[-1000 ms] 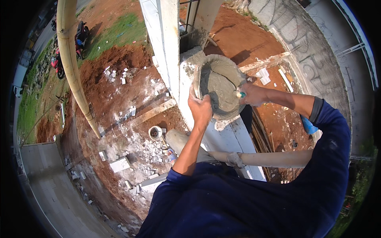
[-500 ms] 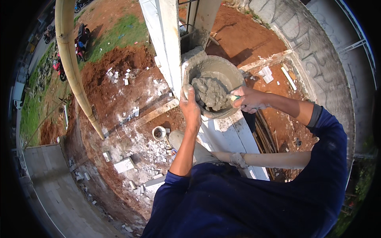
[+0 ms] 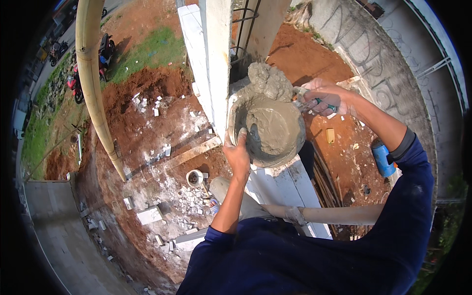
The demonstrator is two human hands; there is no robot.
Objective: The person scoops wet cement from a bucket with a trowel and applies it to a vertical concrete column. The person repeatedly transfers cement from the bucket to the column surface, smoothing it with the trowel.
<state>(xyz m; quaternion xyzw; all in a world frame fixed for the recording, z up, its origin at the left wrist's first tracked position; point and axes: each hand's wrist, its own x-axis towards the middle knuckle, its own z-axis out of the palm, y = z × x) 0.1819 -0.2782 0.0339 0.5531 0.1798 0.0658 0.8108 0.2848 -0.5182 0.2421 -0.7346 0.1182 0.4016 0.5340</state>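
His left hand [image 3: 238,153] grips the rim of a round grey mortar-smeared pan [image 3: 268,129], tilted against the white block wall [image 3: 209,54]. His right hand [image 3: 327,96] clasps a green-handled trowel [image 3: 314,102], pushing a wet grey mortar lump [image 3: 268,81] over the pan's upper edge.

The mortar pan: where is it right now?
In the head view, the mortar pan sits just right of centre, gripped at its near-left rim by the left hand, right against the white wall.
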